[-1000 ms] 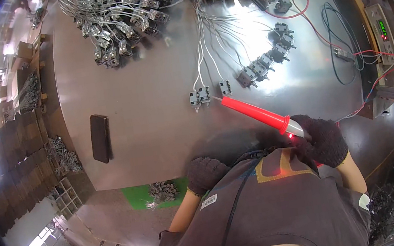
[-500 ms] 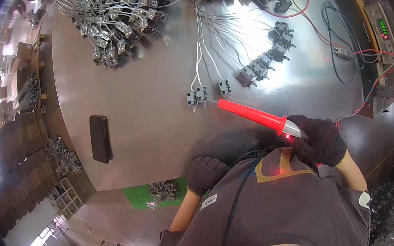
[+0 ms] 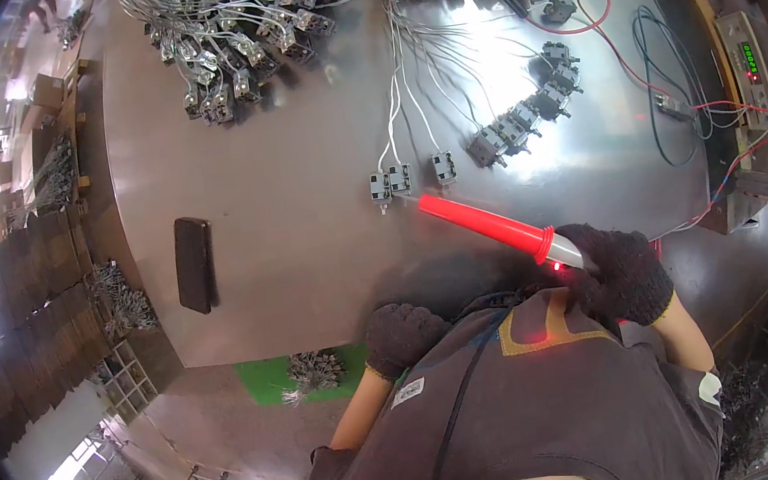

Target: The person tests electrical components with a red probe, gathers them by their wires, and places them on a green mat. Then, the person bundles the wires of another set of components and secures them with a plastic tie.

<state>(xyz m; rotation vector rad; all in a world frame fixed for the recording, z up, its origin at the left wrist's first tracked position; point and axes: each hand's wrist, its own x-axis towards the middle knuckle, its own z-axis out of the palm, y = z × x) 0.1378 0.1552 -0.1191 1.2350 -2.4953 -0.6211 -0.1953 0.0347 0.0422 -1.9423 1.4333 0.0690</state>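
Grips red probe (image 3: 485,226) in right hand (image 3: 622,270), beside paired blocks (image 3: 381,187) mid-frame; clenches left hand (image 3: 406,337); apparently partway, with wired heap (image 3: 252,35) untouched, upper left.

Single wide fisheye view from the head, close above the torso (image 3: 517,418), downward onto a metal table (image 3: 288,185).

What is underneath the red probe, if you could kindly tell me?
The metal tabletop shows on both sides of the red probe, held in the right hand; whatever lies directly beneath it is covered.
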